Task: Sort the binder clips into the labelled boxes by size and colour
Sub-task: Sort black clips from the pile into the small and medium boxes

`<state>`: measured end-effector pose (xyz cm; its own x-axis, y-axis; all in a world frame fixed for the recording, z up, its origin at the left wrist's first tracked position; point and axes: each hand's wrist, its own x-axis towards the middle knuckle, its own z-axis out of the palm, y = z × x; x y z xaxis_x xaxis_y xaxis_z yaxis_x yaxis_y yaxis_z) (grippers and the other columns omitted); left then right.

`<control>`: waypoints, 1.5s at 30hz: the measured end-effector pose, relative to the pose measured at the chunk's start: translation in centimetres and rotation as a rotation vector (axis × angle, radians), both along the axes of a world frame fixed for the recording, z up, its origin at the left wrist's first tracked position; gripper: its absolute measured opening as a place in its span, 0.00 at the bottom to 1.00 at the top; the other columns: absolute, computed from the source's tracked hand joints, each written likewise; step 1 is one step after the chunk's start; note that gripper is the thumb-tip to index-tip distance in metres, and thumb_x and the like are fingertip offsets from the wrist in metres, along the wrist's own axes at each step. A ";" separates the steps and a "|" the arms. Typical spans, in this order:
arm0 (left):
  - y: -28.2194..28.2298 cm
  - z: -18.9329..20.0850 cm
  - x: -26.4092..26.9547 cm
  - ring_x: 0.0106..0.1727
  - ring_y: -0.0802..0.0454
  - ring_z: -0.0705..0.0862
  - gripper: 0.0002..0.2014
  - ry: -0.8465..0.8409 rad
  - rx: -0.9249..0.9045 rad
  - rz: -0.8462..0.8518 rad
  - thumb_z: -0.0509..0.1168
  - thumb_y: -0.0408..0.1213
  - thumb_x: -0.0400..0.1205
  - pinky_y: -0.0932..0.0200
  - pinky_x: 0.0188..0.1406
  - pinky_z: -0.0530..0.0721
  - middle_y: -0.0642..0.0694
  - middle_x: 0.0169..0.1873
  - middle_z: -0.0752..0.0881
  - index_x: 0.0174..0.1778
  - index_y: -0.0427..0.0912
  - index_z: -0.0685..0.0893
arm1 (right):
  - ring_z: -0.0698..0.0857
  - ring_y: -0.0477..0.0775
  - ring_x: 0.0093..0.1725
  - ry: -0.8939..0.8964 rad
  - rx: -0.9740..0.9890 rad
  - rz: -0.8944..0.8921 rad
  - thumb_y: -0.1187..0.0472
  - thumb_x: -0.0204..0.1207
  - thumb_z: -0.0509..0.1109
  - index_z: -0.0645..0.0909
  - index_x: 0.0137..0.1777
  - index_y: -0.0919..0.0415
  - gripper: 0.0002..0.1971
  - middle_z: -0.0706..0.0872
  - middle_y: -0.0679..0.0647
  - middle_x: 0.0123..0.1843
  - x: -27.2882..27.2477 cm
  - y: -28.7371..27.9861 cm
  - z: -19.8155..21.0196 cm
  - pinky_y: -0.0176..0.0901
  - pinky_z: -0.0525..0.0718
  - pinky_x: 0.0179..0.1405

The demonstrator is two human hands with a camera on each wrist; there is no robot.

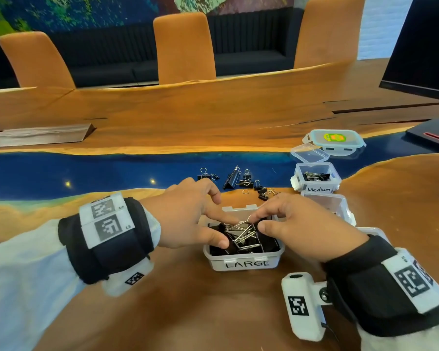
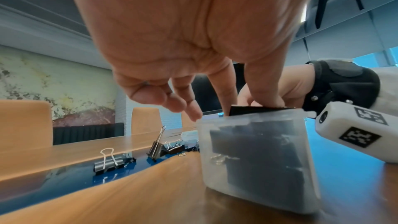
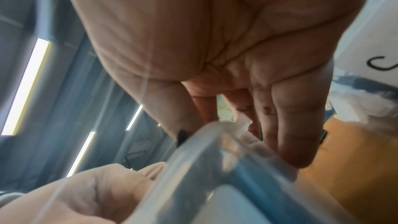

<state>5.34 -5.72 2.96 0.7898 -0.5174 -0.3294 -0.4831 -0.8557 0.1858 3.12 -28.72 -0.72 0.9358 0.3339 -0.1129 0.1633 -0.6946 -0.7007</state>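
The white box labelled LARGE (image 1: 243, 260) stands in front of me, packed with large black binder clips (image 1: 241, 239). My left hand (image 1: 226, 230) reaches in from the left, and its thumb and forefinger pinch a black clip (image 2: 258, 109) that stands above the rim. My right hand (image 1: 257, 224) comes in from the right. Its fairly straight fingers (image 3: 288, 125) touch the clips and a wire handle (image 1: 243, 221). Several loose black clips (image 1: 241, 181) lie on the blue strip behind the box. The right wrist view shows only the blurred box rim (image 3: 215, 151).
A box marked Medium (image 1: 317, 188) with clips in it stands at the back right, its lid (image 1: 309, 153) open. Another clear box (image 1: 340, 206) sits behind my right hand. A lidded container (image 1: 336, 139) is farther back. Orange chairs (image 1: 185, 46) line the far edge.
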 end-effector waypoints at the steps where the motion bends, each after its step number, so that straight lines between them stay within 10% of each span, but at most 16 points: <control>1: 0.1 -0.1 0.1 0.64 0.57 0.65 0.22 0.019 0.000 0.010 0.67 0.68 0.76 0.53 0.68 0.69 0.64 0.65 0.65 0.68 0.79 0.79 | 0.81 0.33 0.52 0.000 -0.009 0.001 0.56 0.82 0.71 0.88 0.54 0.40 0.09 0.82 0.34 0.49 0.0 0.0 0.0 0.23 0.74 0.45; 12: 0.8 -1.0 0.2 0.73 0.55 0.77 0.23 0.245 -0.230 0.095 0.71 0.59 0.79 0.50 0.78 0.71 0.72 0.68 0.76 0.68 0.86 0.74 | 0.81 0.38 0.53 -0.013 -0.063 0.003 0.53 0.81 0.70 0.85 0.54 0.39 0.06 0.82 0.35 0.53 -0.4 0.3 0.6 0.33 0.79 0.54; 17: 1.3 -0.7 -0.2 0.55 0.60 0.88 0.28 0.281 -0.326 0.143 0.73 0.59 0.78 0.49 0.71 0.79 0.73 0.67 0.82 0.71 0.86 0.70 | 0.87 0.43 0.51 0.006 0.031 -0.026 0.46 0.77 0.73 0.82 0.56 0.38 0.09 0.87 0.40 0.54 -0.5 0.0 0.9 0.53 0.87 0.58; 27: 0.0 -0.3 -1.5 0.80 0.65 0.67 0.65 0.126 -0.188 0.119 0.83 0.65 0.59 0.63 0.77 0.66 0.71 0.80 0.65 0.88 0.63 0.51 | 0.75 0.38 0.71 -0.006 -0.033 0.081 0.43 0.68 0.81 0.70 0.76 0.36 0.36 0.76 0.34 0.72 -0.8 -0.4 2.3 0.47 0.77 0.74; 35: 0.4 1.6 -1.9 0.59 0.63 0.80 0.21 -0.138 -0.161 0.133 0.69 0.64 0.78 0.58 0.59 0.81 0.63 0.55 0.81 0.65 0.64 0.85 | 0.79 0.43 0.66 -0.281 -0.340 0.213 0.54 0.80 0.71 0.80 0.63 0.39 0.13 0.77 0.35 0.67 -0.8 0.1 3.8 0.42 0.75 0.68; 45: -0.8 0.4 -2.5 0.60 0.53 0.79 0.23 -0.191 0.094 0.072 0.69 0.58 0.81 0.50 0.58 0.83 0.58 0.60 0.76 0.74 0.64 0.78 | 0.82 0.47 0.61 -0.141 -0.595 0.314 0.52 0.80 0.71 0.79 0.61 0.36 0.12 0.80 0.41 0.63 -0.4 0.9 5.0 0.51 0.83 0.63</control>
<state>2.86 -6.48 3.33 0.8765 -0.4312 -0.2140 -0.4385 -0.8986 0.0146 2.73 -27.84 4.25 0.8242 0.5104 -0.2454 0.4812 -0.8596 -0.1719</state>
